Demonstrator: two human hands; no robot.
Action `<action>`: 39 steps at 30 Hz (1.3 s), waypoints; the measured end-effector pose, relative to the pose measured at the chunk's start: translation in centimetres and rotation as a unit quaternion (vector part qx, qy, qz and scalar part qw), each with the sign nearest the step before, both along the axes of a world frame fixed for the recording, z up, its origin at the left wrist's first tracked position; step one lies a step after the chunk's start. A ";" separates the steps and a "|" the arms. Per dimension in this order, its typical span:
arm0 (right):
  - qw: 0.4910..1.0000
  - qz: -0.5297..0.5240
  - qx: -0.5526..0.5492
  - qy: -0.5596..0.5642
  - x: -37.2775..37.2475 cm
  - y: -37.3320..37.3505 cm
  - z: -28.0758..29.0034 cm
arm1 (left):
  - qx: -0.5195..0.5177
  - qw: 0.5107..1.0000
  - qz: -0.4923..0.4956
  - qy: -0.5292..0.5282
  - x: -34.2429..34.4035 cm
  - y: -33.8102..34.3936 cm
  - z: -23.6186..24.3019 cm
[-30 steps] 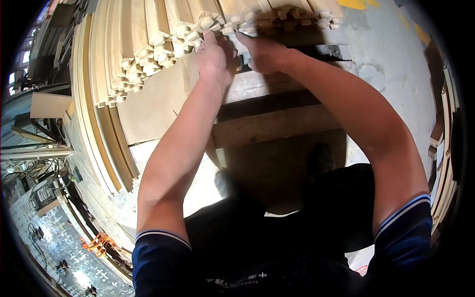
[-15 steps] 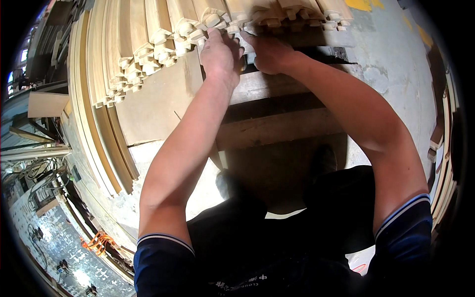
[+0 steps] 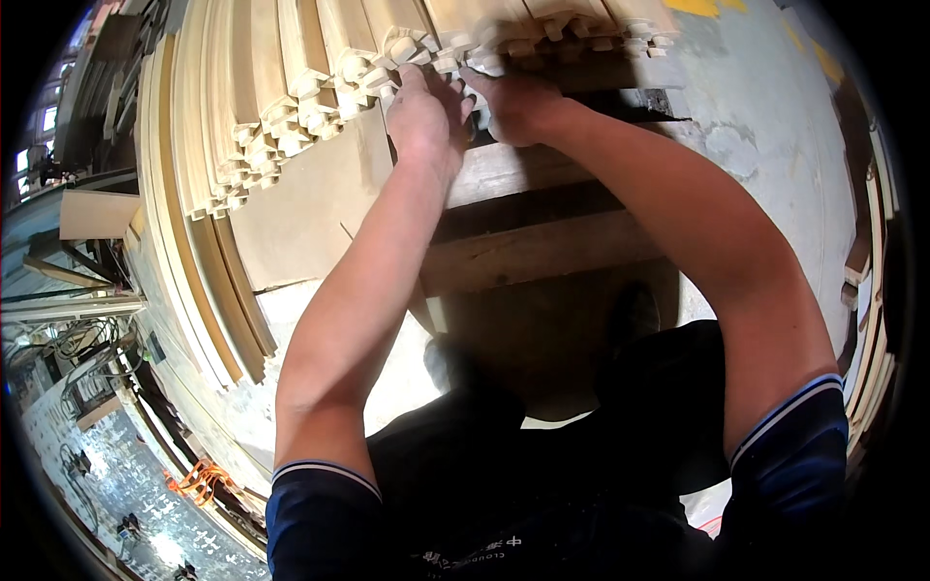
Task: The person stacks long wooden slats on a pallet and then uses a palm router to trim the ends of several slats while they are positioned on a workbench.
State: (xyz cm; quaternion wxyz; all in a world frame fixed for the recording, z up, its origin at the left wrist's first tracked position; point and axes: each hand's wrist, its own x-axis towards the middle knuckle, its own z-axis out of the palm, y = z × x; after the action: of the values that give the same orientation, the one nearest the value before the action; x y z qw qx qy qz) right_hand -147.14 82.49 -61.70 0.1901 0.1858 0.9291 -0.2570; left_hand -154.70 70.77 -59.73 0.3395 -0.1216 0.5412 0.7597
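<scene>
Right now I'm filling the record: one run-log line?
left hand: at ends of wooden strips | right hand: beside it, shadowed | grip: unclear

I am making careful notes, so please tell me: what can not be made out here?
All in the head view:
Left hand: palm, hidden by the hand itself.
Right hand: whether it grips anything, hidden by the hand and shadow.
Wooden strips: far ends, cut off by top edge.
Right shoe: details, lost in shadow.

Left hand (image 3: 423, 118) reaches forward beside right hand (image 3: 515, 105).
</scene>
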 end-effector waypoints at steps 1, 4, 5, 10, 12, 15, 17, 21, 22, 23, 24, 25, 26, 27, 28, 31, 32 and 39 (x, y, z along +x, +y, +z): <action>1.000 -0.001 -0.001 0.009 0.0 0.1 -0.3 | -0.002 1.000 0.003 -0.006 0.1 0.2 0.0; 0.997 0.036 0.012 0.070 0.2 0.5 -1.5 | -0.016 1.000 -0.017 0.003 0.2 0.5 -0.2; 0.997 0.033 0.013 0.070 0.3 0.7 -1.9 | -0.029 0.999 -0.038 0.016 0.2 0.7 -0.3; 0.999 0.015 -0.010 0.038 0.1 0.2 -0.6 | -0.049 0.996 -0.074 0.002 -0.3 1.9 0.5; 0.999 0.031 -0.003 0.023 0.0 0.3 0.2 | -0.057 0.996 -0.072 -0.012 -0.2 2.8 1.1; 0.999 0.047 0.021 0.008 0.1 0.3 0.0 | -0.048 0.996 -0.071 -0.014 -0.6 3.8 0.6; 0.998 0.043 0.039 0.006 0.2 0.6 -0.8 | -0.062 0.995 -0.079 -0.016 -0.9 4.3 0.2; 0.998 0.001 0.034 0.053 1.3 0.1 -0.3 | -0.091 0.993 -0.080 -0.009 -0.9 4.1 0.0; 0.997 -0.009 0.028 0.075 1.8 -0.2 0.5 | -0.097 0.992 -0.079 0.002 -1.0 4.0 -0.1; 0.997 -0.008 0.028 0.076 2.0 -0.4 1.4 | -0.103 0.991 -0.078 0.013 -1.2 3.8 -0.3; 0.998 -0.016 0.018 0.057 2.4 -0.3 2.0 | -0.099 0.992 -0.081 0.011 -1.2 4.0 -0.4; 0.999 -0.023 0.008 0.038 2.7 -0.2 2.3 | -0.098 0.992 -0.084 0.011 -1.0 4.1 -0.5; 0.999 -0.025 0.009 0.037 2.9 0.0 2.5 | -0.101 0.993 -0.063 0.015 -0.8 4.2 -0.7; 0.999 -0.021 0.007 0.029 3.2 0.3 2.5 | -0.103 0.994 -0.044 0.019 -0.6 4.5 -0.8; 1.000 -0.011 0.003 0.024 3.2 0.3 2.5 | -0.083 0.993 -0.083 0.019 -1.3 4.0 -1.4; 0.989 -0.033 -0.029 0.138 3.7 0.5 0.6 | -0.037 0.994 -0.098 -0.006 -1.5 4.2 -2.2; 0.989 -0.035 -0.029 0.137 3.7 0.8 -0.1 | -0.023 0.996 -0.091 -0.011 -1.1 4.4 -2.2; 0.995 -0.026 -0.021 0.092 3.8 1.6 -0.4 | -0.011 0.995 -0.095 0.007 -0.1 4.6 -1.9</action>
State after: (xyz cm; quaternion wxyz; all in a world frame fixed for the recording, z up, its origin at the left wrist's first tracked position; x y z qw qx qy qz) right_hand -143.35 84.08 -62.07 0.1006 0.1818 0.9319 -0.2974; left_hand -154.75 75.33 -61.60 0.4052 -0.0675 0.5607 0.7189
